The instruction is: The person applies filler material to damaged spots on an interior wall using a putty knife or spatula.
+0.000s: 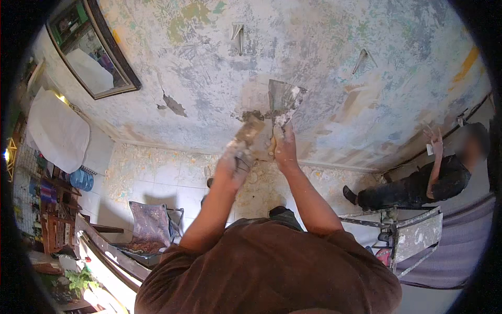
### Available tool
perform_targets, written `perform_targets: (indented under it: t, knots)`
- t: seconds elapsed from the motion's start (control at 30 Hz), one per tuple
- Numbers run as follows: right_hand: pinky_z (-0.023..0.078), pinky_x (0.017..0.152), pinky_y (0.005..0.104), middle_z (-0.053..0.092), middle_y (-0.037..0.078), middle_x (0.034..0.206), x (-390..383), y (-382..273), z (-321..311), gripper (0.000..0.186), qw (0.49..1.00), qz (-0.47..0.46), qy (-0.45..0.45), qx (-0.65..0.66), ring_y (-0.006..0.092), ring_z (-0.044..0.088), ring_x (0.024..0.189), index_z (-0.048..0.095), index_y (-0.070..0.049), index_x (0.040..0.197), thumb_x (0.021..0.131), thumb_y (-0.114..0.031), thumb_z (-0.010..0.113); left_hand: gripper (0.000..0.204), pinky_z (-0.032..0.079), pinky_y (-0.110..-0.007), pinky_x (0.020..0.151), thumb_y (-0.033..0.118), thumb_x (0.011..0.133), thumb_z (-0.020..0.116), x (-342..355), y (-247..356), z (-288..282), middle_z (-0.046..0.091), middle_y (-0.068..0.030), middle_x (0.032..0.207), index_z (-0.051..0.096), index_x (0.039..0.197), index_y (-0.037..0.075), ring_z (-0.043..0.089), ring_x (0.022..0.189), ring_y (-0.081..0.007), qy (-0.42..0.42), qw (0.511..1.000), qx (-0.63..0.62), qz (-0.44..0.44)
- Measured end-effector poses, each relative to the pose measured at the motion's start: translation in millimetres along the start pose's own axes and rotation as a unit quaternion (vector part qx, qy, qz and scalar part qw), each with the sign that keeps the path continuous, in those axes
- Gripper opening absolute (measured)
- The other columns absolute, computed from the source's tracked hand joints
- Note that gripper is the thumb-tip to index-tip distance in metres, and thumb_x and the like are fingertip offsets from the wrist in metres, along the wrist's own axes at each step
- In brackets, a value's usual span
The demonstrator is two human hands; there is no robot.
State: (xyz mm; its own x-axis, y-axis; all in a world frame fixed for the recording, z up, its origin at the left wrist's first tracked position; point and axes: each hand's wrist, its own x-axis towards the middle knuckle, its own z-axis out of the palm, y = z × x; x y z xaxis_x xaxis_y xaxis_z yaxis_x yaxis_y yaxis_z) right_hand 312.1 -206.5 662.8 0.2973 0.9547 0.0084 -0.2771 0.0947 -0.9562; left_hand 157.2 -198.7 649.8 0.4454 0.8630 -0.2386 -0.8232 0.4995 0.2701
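Note:
In front of me is a patchy, scraped wall (209, 68). My right hand (285, 147) is wrapped round the handle of a wide putty knife (281, 97), its flared blade smeared with pale filler and pointing up. My left hand (235, 163), dusty and whitened, grips a tan, flat-bladed tool (251, 130); motion blurs it, so its exact kind is unclear. The tip of that tool is close to a dark, rough patch (251, 115) on the wall, beside the putty knife. Whether either blade touches the wall, I cannot tell.
A framed mirror (94, 49) hangs at the left. Flakes litter the tiled floor (162, 178). A fabric chair (149, 225) stands at the left, a paint-spattered folding stand (418, 238) at the right. Another person (439, 178) is at the far right, one hand raised.

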Motion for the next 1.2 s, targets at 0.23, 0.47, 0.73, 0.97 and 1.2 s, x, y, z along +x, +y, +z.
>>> perform_targets:
  t: [0.23,0.47,0.73,0.97,1.2]
  knots:
    - [0.044,0.073,0.0316,0.054,0.009,0.092,10,52,19,0.030,0.874,-0.379,0.069,-0.297,0.0190,0.053,0.081,0.044,-0.001,0.118,0.094,-0.019,0.040,0.006,0.053,-0.024,0.060,0.000,0.088,0.052,-4,-7,18,0.055,-0.0078,0.081,0.053,0.094,-0.003,0.056,0.066,-0.0147,0.113,0.991,0.033,0.058]
    - [0.042,0.084,0.0405,0.052,0.017,0.109,9,102,-19,0.037,0.984,-0.094,-0.025,-0.151,0.0267,0.051,0.094,0.043,0.003,0.122,0.093,-0.021,0.043,0.017,0.051,-0.023,0.063,-0.001,0.086,0.055,22,17,38,0.058,-0.0071,0.090,0.053,0.104,0.000,0.055,0.068,-0.0131,0.029,0.992,0.069,0.103]
    - [0.046,0.052,0.0280,0.055,0.008,0.085,-30,149,-158,0.034,0.968,0.120,0.210,-0.064,0.0186,0.052,0.063,0.047,-0.005,0.118,0.089,-0.023,0.054,0.020,0.052,-0.025,0.068,0.005,0.087,0.056,39,26,-11,0.061,-0.0081,0.094,0.054,0.106,0.002,0.060,0.076,-0.0145,0.076,0.978,0.138,0.135]
    - [0.033,0.040,0.0240,0.042,-0.001,0.064,-68,135,-279,0.012,0.894,0.281,0.317,0.148,0.0103,0.039,0.049,0.041,-0.015,0.089,0.089,-0.015,0.053,0.020,0.054,-0.032,0.074,0.009,0.088,0.055,109,-36,-123,0.061,-0.0070,0.094,0.055,0.106,0.003,0.061,0.080,-0.0181,0.230,0.946,0.209,0.092]
    - [0.033,0.033,0.0267,0.040,0.000,0.059,-60,112,-318,0.013,0.906,0.277,0.315,0.063,0.0121,0.038,0.042,0.037,-0.015,0.086,0.092,-0.018,0.049,0.017,0.054,-0.035,0.077,0.008,0.087,0.053,238,-87,-215,0.059,-0.0083,0.091,0.055,0.103,0.001,0.060,0.083,-0.0216,0.294,0.937,0.171,0.080]
